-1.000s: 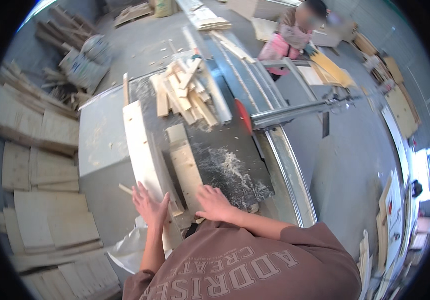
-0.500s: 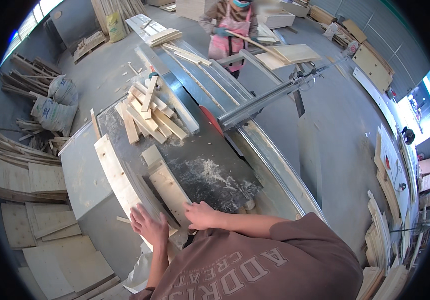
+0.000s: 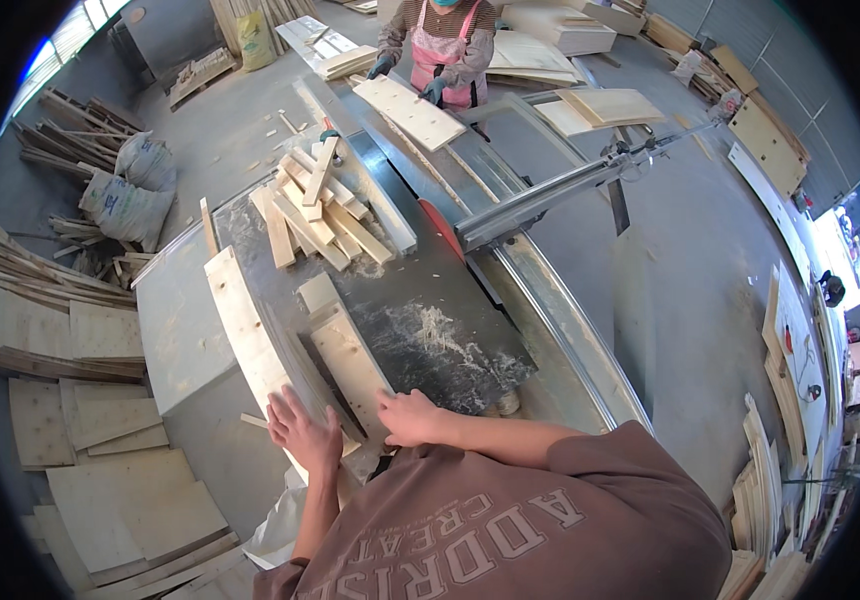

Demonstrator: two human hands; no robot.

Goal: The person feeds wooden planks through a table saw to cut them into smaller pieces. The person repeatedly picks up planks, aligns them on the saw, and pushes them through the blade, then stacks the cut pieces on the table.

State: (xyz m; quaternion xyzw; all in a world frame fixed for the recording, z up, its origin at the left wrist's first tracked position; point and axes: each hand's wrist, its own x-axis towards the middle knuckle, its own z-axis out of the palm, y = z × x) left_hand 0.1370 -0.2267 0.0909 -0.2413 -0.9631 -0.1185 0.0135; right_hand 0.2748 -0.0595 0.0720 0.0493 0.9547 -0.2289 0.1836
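Note:
My left hand (image 3: pixel 305 432) lies with its fingers spread on the near end of a long pale board (image 3: pixel 246 318), the top edge of a stack of boards standing close together. Just right of that stack, a shorter wooden plank (image 3: pixel 348 365) rests on the dark saw table (image 3: pixel 400 300). Curled fingers of my right hand (image 3: pixel 412 417) grip the plank's near right edge; their tips are partly hidden. Against the plank's far end sits a small wood block (image 3: pixel 319 292).
A red saw-blade guard (image 3: pixel 440 226) and a metal fence (image 3: pixel 550 207) lie ahead to the right. Loose wood strips (image 3: pixel 315 205) are heaped beyond the boards. Across the table, a co-worker in a pink apron (image 3: pixel 440 55) holds a wide board (image 3: pixel 410 112). Plywood sheets (image 3: pixel 135 500) lie at left.
Across the table, the co-worker has gone from holding a long piece by the stacked panels to holding a wide board over the table. My view has shifted slightly; both hands keep their places.

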